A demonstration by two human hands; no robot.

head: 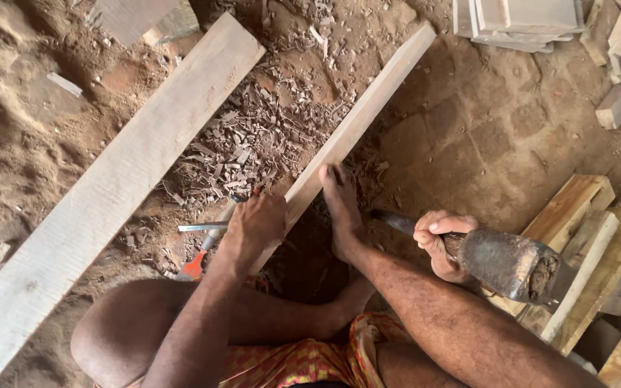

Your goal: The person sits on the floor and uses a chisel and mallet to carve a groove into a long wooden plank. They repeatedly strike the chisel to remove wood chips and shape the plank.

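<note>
1. The left hand [256, 223] is closed around a chisel [213, 237], pressed against the narrow plank [361, 115].
2. The right hand [440, 241] grips a heavy mallet [504, 262], right of the bare foot [343, 208] resting on that plank.

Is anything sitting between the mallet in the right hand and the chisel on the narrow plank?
The person's own foot, pressed on the narrow plank, lies between the mallet in the right hand and the chisel under the left hand.
</note>
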